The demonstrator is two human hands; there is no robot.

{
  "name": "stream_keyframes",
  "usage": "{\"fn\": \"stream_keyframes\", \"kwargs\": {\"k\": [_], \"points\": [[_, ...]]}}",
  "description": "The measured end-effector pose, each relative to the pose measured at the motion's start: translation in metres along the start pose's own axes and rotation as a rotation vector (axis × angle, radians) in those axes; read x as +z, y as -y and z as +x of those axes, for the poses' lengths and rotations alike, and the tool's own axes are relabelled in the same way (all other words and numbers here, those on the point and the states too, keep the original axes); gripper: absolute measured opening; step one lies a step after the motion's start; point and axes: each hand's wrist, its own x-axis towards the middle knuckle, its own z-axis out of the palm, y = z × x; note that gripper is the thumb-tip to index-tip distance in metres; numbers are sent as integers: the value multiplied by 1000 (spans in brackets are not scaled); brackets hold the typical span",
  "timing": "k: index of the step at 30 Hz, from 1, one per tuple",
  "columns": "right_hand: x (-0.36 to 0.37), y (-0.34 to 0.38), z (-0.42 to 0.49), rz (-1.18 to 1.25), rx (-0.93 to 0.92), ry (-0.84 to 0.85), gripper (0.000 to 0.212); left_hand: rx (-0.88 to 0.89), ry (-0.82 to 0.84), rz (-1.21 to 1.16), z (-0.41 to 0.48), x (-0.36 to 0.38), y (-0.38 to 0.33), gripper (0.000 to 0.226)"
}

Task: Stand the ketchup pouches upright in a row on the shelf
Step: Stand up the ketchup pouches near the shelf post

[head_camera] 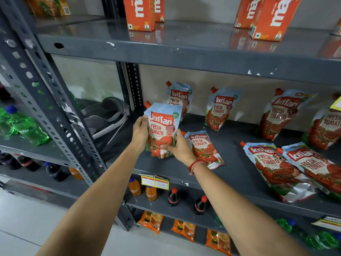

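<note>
**Pouch held upright at left end of shelf**

Held ketchup pouch (162, 129) upright, long axis near vertical, red spout at top left corner, label facing camera. Left hand (140, 130) closed on its left edge; right hand (180, 145) closed on lower right corner, thumb across the front. Base just above or touching grey shelf (238, 174); cannot tell which. Three pouches standing along back wall (180, 100), spouts up. Flat pouch (204, 148) lying just right of right hand, long axis running front to back. Two more flat (276, 169) further right, overlapping, spouts pointing up-left.
</note>
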Motion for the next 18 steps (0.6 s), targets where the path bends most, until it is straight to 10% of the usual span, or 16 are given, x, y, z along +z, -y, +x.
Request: {"fn": "stream_keyframes", "kwargs": {"k": [12, 16, 18], "points": [[8, -15, 1, -324, -36, -19, 58, 102, -104, -3, -18, -18, 19, 20], [-20, -13, -5, -259, -70, -130, 73, 343, -463, 289, -52, -8, 30, 31], [-45, -14, -8, -334, -109, -311, 60, 535, -341, 521, -79, 5, 39, 31]]}}
